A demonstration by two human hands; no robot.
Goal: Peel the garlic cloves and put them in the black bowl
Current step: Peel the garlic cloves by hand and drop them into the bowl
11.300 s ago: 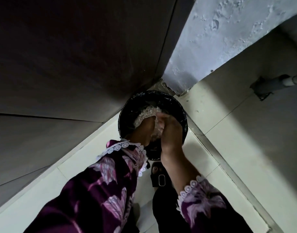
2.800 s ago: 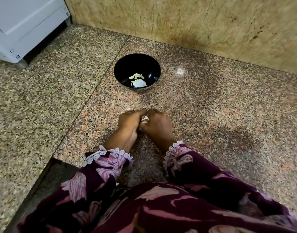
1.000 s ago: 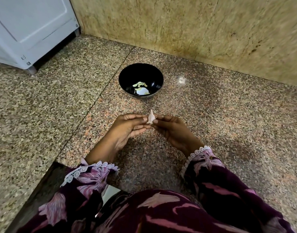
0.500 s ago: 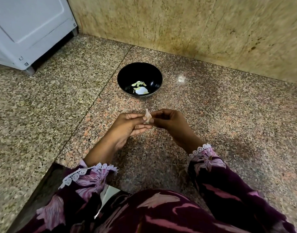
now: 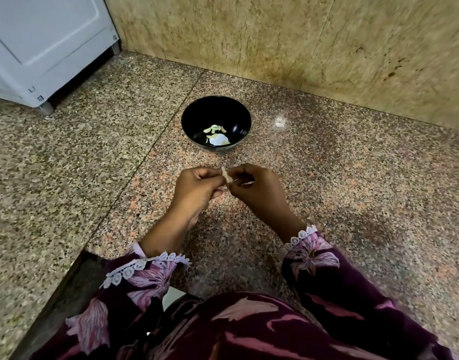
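The left hand [image 5: 197,188] and right hand [image 5: 257,189] meet above the granite floor [image 5: 353,203], both pinching one garlic clove [image 5: 225,178] between their fingertips. The clove stands roughly upright between the two thumbs. Beyond the fingers sits the black bowl [image 5: 194,113], apart from both hands, holding peeled cloves [image 5: 215,129] and a white piece [image 5: 219,139].

White appliance [image 5: 44,45], perhaps a fridge.

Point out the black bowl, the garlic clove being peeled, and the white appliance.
Round black bowl [image 5: 242,114]: head view, inner far wall.
Pale garlic clove [image 5: 225,175]: head view, visible skin between both hands.
White appliance [image 5: 46,35]: head view, front panel.
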